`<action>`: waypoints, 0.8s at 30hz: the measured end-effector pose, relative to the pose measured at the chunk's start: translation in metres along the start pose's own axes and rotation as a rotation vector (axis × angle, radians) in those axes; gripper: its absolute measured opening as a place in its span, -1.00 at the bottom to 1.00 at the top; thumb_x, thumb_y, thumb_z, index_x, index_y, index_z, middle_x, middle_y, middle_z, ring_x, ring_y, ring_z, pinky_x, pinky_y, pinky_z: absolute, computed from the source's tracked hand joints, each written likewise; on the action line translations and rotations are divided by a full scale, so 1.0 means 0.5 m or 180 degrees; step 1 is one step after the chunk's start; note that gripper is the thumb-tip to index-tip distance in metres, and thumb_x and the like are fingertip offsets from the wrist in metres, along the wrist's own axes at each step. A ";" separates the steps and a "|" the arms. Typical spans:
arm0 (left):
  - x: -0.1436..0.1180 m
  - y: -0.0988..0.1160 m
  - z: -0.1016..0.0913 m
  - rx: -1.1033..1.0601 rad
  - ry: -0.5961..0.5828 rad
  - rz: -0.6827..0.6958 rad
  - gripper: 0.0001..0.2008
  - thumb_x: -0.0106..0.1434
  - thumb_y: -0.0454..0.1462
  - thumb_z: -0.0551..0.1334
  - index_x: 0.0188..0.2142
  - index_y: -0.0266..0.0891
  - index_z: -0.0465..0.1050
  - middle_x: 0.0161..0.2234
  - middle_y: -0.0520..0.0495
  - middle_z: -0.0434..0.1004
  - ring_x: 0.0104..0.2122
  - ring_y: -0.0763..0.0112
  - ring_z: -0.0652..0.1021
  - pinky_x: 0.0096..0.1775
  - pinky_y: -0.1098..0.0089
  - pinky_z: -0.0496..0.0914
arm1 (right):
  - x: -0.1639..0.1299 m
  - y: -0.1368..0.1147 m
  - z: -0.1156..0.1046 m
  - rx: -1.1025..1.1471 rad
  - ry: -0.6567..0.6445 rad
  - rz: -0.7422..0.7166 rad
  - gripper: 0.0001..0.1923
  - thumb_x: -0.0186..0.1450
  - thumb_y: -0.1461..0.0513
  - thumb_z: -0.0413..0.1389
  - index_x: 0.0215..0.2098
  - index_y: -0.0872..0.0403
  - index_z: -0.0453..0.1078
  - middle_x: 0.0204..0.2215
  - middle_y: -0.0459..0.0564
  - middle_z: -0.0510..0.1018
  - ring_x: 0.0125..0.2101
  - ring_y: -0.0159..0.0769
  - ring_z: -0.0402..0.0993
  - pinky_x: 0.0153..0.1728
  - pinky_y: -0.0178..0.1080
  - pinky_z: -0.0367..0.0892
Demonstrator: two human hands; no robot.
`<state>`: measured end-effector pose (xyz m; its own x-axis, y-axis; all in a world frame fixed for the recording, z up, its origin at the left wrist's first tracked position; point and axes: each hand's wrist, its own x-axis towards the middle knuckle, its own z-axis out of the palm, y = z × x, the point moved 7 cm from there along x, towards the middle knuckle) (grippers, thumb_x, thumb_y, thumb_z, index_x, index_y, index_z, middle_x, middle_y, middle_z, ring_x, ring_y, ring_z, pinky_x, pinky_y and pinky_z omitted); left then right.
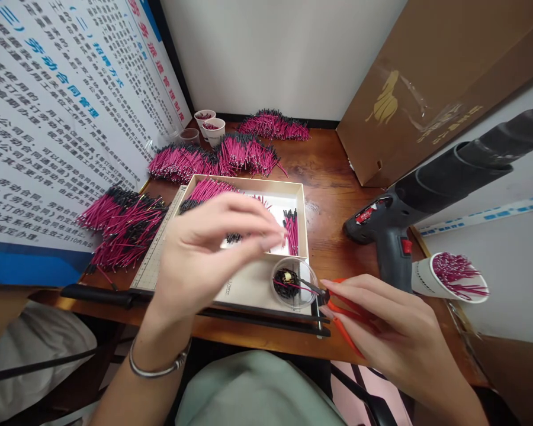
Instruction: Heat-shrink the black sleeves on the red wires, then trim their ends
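My right hand [382,331] is wrapped round orange-handled pliers [347,338]. Their dark jaws point left over a small clear round cup [311,272] of short black pieces [284,290], with a pale yellow bit among them. A thin pink wire lies near the jaws; I cannot tell whether they grip it. Above the shallow box [305,222], my left hand [217,242] is smeared by motion, thumb and fingers pinched together. Whatever sits at its fingertips is too blurred to make out. Pink wires with black ends [291,231] lie inside the box, partly hidden by this hand.
A ruled paper cutter board [244,284] lies under the box and cup. Bundles of pink wires [182,163] line the back and left. Paper cups [214,133] stand behind; another wire-filled cup [424,277] stands right, beside a black heat gun [395,236]. A cardboard box [404,89] rises back right.
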<state>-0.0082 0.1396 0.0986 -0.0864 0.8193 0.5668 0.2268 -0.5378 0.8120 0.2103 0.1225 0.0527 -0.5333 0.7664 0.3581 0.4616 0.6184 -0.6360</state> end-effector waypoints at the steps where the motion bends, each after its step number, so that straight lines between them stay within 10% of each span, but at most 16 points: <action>1: 0.007 -0.009 -0.025 0.0328 0.0364 0.0199 -0.79 0.20 -0.42 0.43 -0.29 -0.01 0.67 -0.28 0.10 0.67 -0.24 0.43 0.63 -0.18 0.39 0.54 | -0.002 0.001 0.000 -0.0003 0.0008 0.0016 -0.71 0.29 0.45 0.15 -0.10 0.01 0.47 -0.29 -0.11 0.58 -0.38 -0.54 0.49 -0.39 -0.52 0.39; 7: 0.040 -0.109 -0.112 0.2417 0.0986 0.0656 -0.91 0.29 -0.30 0.36 -0.30 -0.07 0.67 -0.29 0.02 0.70 -0.28 0.29 0.66 -0.14 0.23 0.56 | -0.006 -0.003 -0.003 -0.0023 0.0048 -0.0034 -0.70 0.29 0.45 0.14 -0.10 0.00 0.47 -0.30 -0.12 0.58 -0.39 -0.53 0.49 -0.43 -0.52 0.37; 14: 0.021 -0.166 -0.132 0.3495 0.0275 -0.0193 -0.87 0.29 -0.25 0.30 -0.26 -0.12 0.67 -0.22 -0.09 0.72 -0.20 0.07 0.68 -0.09 0.06 0.53 | -0.006 0.000 -0.005 -0.0010 0.0062 0.0013 -0.72 0.29 0.45 0.14 -0.12 0.01 0.47 -0.31 -0.13 0.57 -0.39 -0.54 0.48 -0.39 -0.53 0.37; 19: 0.008 -0.118 -0.105 0.3311 -0.0004 0.0028 -0.86 0.30 -0.26 0.32 -0.18 -0.19 0.65 -0.17 -0.14 0.71 -0.15 0.07 0.67 -0.03 0.06 0.52 | 0.003 -0.002 -0.016 -0.0146 -0.0012 -0.0029 -0.79 0.33 0.42 0.14 -0.12 0.06 0.48 -0.33 -0.11 0.56 -0.41 -0.53 0.47 -0.39 -0.49 0.37; 24: -0.028 -0.013 0.014 0.1822 -0.0892 0.0884 -0.86 0.38 -0.33 0.28 -0.10 -0.26 0.57 -0.14 -0.09 0.70 -0.12 0.30 0.61 0.00 0.20 0.48 | 0.018 -0.011 -0.022 -0.0275 -0.0138 -0.0104 -0.83 0.37 0.38 0.10 -0.13 0.13 0.51 -0.37 -0.08 0.55 -0.44 -0.51 0.45 -0.43 -0.45 0.35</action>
<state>-0.0015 0.1330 0.0842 0.2851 0.7284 0.6230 0.6868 -0.6086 0.3973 0.2107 0.1281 0.0667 -0.5786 0.7383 0.3466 0.5018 0.6572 -0.5624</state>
